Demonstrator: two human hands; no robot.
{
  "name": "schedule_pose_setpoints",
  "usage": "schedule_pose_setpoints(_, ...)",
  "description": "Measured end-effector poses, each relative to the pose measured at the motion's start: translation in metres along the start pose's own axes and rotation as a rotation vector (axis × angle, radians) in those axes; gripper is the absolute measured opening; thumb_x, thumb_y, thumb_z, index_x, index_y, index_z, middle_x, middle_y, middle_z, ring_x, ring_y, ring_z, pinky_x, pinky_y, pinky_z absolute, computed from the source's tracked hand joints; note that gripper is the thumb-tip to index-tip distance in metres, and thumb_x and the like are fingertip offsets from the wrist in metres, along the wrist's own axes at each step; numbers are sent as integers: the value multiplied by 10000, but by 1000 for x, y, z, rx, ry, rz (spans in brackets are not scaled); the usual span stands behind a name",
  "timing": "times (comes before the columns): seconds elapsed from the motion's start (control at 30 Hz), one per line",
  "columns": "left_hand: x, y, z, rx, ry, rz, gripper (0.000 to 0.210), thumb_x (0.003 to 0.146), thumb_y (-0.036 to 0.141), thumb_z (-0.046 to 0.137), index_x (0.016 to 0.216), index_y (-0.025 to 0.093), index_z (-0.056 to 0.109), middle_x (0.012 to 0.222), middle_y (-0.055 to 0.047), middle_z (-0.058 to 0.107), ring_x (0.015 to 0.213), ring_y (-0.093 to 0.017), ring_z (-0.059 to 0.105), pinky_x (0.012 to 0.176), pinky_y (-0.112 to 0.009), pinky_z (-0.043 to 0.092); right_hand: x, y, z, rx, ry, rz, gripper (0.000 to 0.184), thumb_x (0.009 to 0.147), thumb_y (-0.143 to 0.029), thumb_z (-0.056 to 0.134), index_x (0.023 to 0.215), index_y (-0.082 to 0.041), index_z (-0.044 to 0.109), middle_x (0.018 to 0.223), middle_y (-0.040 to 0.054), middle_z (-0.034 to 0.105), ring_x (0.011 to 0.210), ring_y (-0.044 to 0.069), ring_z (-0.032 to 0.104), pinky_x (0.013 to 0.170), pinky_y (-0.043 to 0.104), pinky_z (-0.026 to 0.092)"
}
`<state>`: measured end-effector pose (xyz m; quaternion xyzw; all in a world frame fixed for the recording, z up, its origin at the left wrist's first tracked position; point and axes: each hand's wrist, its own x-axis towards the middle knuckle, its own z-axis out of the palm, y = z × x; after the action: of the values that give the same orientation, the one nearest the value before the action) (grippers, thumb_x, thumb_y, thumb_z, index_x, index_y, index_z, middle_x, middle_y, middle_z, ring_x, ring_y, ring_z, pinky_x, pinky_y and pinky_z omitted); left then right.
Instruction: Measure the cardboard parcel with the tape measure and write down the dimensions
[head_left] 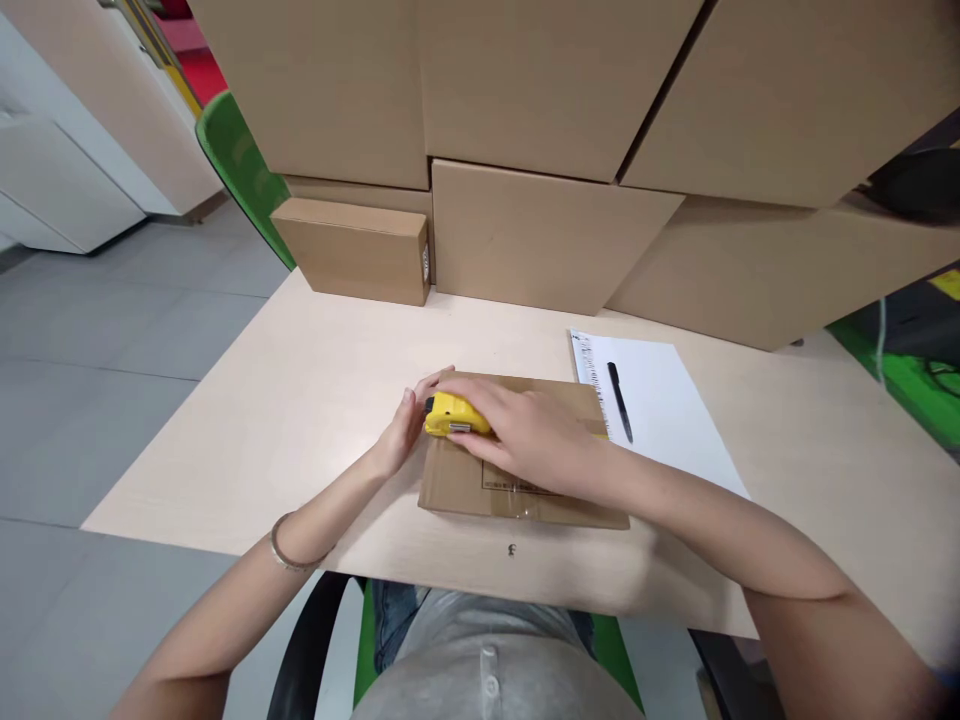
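My right hand [525,430] is closed around a yellow tape measure [448,414] on top of a cardboard box [461,485]. A small yellow strip shows past my wrist at the box's right edge; I cannot tell for sure whether it is the blade. My left hand [405,428] is at the box's left side, right beside the tape measure, with its fingers stretched out and partly hidden. Clear packing tape and a printed frame show on the box near my right wrist.
Right of the box lies a spiral notebook [675,400] with a black pen [620,402] on it. Large cardboard boxes [525,240] form a wall along the back of the table [247,440]. A smaller carton [360,250] stands at the back left, near a green chair [240,165].
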<state>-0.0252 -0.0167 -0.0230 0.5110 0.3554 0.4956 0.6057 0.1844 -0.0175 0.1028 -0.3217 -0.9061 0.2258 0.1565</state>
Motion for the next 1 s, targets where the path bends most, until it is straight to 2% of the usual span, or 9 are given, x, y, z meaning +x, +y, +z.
schedule_pose_setpoints(0.07,0,4,-4,135,-19,45,699,912,807,514,1309,263,703,1498,-92,580,1521,-367,373,1298,-539,237,-3,8,-1,35,0,-11,451,1026,-333,601,1463,-262,512,1463,47,667,1102,255,742,866,378,597)
schedule_pose_setpoints(0.17,0,12,-9,321,-66,87,499,878,672,699,1188,287,773,1339,-87,631,1498,-360,356,1320,-554,169,-26,27,-14,68,7,95,446,988,-366,654,1417,-278,567,1287,35,753,1004,228,745,829,343,577)
schedule_pose_setpoints(0.3,-1,12,-12,370,-95,92,436,958,615,600,1246,325,755,1335,-94,578,1495,-354,353,1314,-598,191,-86,61,-50,126,-37,312,477,940,-493,693,1382,-324,633,1159,31,771,839,220,722,706,334,553)
schedule_pose_setpoints(0.37,-1,7,-13,351,-86,83,420,964,601,585,1245,339,754,1359,-91,551,1507,-361,337,1314,-616,179,-118,76,-65,111,16,405,482,907,-559,709,1333,-333,686,1059,34,777,762,224,694,655,343,538)
schedule_pose_setpoints(0.53,0,-1,-14,326,-63,81,406,959,594,582,1220,344,767,1400,-78,539,1512,-367,319,1319,-626,130,-158,92,-69,180,103,596,529,851,-629,732,1264,-299,745,1164,85,780,858,263,721,707,377,574)
schedule_pose_setpoints(0.7,1,-1,-14,331,-41,86,414,946,599,595,1211,332,769,1412,-81,524,1504,-356,350,1317,-612,165,-155,84,-73,109,86,525,490,865,-624,720,1249,-320,748,1025,48,785,741,229,669,649,357,528)
schedule_pose_setpoints(0.8,1,-1,-16,368,-42,101,422,970,589,568,1228,319,763,1406,-89,551,1511,-338,352,1324,-587,179,-136,73,-82,73,69,427,450,896,-590,715,1262,-329,735,975,24,780,712,210,656,650,339,513)
schedule_pose_setpoints(0.9,0,-2,-18,400,-54,132,449,1000,601,520,1252,313,754,1398,-88,585,1519,-326,350,1334,-572,163,-92,57,-74,93,-2,293,392,962,-501,672,1309,-322,702,1106,22,783,866,218,708,771,336,530)
schedule_pose_setpoints(1.0,1,-7,-16,340,-59,175,576,1024,686,380,1269,311,742,1479,-74,554,1518,-322,378,1329,-562,196,-35,41,-43,124,-45,114,399,949,-355,675,1341,-282,671,1262,40,758,1053,233,712,911,342,514)
